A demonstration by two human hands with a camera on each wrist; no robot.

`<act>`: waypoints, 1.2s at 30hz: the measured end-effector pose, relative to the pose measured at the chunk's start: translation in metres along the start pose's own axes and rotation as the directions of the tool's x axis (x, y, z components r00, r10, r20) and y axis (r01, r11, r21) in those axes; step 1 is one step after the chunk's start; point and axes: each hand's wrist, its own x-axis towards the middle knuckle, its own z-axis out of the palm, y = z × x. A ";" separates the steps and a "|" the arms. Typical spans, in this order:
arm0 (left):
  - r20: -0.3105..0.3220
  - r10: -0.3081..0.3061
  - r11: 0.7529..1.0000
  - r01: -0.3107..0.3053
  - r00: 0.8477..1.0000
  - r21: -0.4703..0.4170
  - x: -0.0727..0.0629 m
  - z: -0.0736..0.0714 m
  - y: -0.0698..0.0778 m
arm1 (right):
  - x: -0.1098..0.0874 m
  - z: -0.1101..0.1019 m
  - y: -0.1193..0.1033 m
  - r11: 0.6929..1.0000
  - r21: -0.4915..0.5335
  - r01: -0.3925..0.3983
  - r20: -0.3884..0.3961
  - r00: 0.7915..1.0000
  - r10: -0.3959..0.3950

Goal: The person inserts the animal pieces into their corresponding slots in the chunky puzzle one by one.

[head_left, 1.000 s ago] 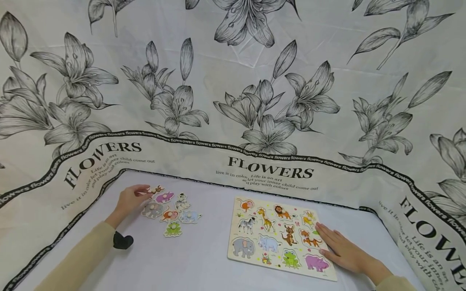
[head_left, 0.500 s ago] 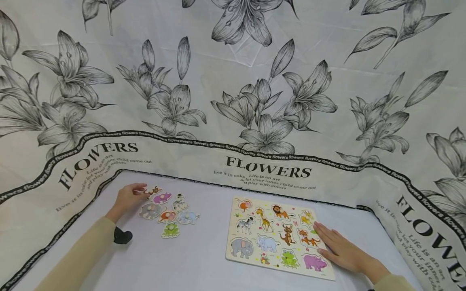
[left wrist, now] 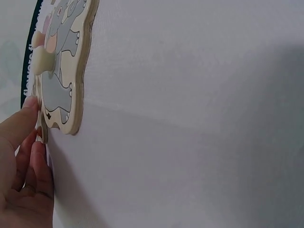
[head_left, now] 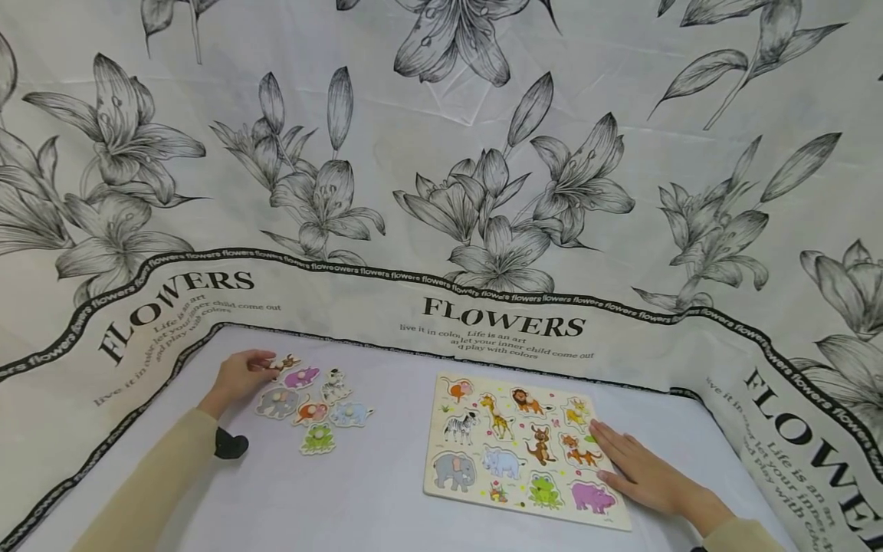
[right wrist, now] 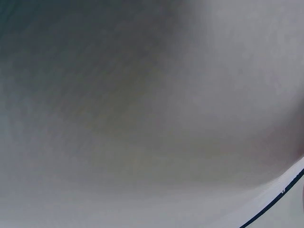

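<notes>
At the far left of the cloth, my left hand [head_left: 241,378] pinches the edge of a brown kangaroo puzzle piece [head_left: 286,362] between thumb and fingers. In the left wrist view the thumb and fingers of this hand [left wrist: 23,161] close on a thin wooden edge, right beside the grey elephant piece [left wrist: 59,90] with its round knob. My right hand [head_left: 651,477] lies with straight fingers along the right edge of the wooden animal puzzle board [head_left: 476,433]. The right wrist view is blurred and shows mostly cloth.
Close to the left hand lie several knobbed pieces: a purple hippo [head_left: 302,376], a zebra [head_left: 335,387], an orange animal [head_left: 313,412], a blue rhino [head_left: 352,414] and a green frog [head_left: 317,438]. A flower-printed curtain [head_left: 469,192] rises behind the white tabletop [head_left: 331,506].
The whole head view has drifted slightly, so everything sits a little further left. The left hand stays at the kangaroo piece, and the right hand keeps its place on the board.
</notes>
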 end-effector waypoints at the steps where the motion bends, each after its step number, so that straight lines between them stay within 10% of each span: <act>1: 0.003 0.003 1.000 -0.003 1.000 0.004 0.001 0.000 0.000 | 0.000 0.000 0.000 1.000 0.000 0.003 -0.002 1.000 -0.003; 36: 0.067 -0.012 0.996 0.007 0.998 0.085 0.011 0.002 0.007 | 0.000 0.000 -0.001 1.000 0.016 -0.027 0.022 0.999 0.027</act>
